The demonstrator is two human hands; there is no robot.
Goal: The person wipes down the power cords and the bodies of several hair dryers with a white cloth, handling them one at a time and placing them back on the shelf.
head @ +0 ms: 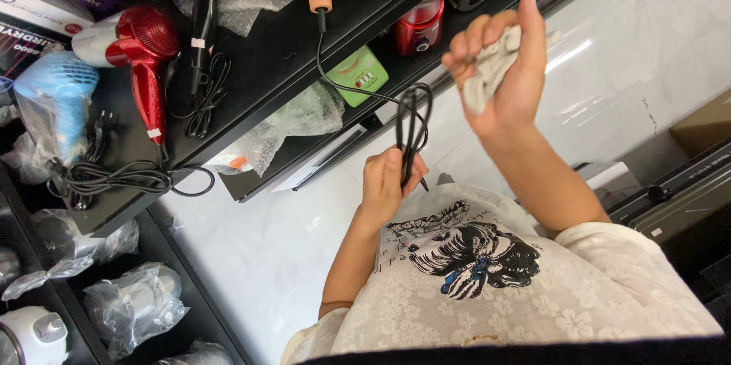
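Left hand (387, 182) grips looped black cord (411, 125); right hand (506, 68) half-hides a crumpled cloth (487, 72).

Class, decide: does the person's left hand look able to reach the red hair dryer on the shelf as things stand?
Probably not freely: the left hand grips a looped black cord, though nothing blocks the way to the red hair dryer.

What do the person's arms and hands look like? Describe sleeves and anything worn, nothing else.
Both hands are bare: the left hand and right hand show no gloves, and no rings or watch are visible. The forearms are uncovered. Short sleeves belong to a white lace top with a floral pattern and a black graphic print on its front.
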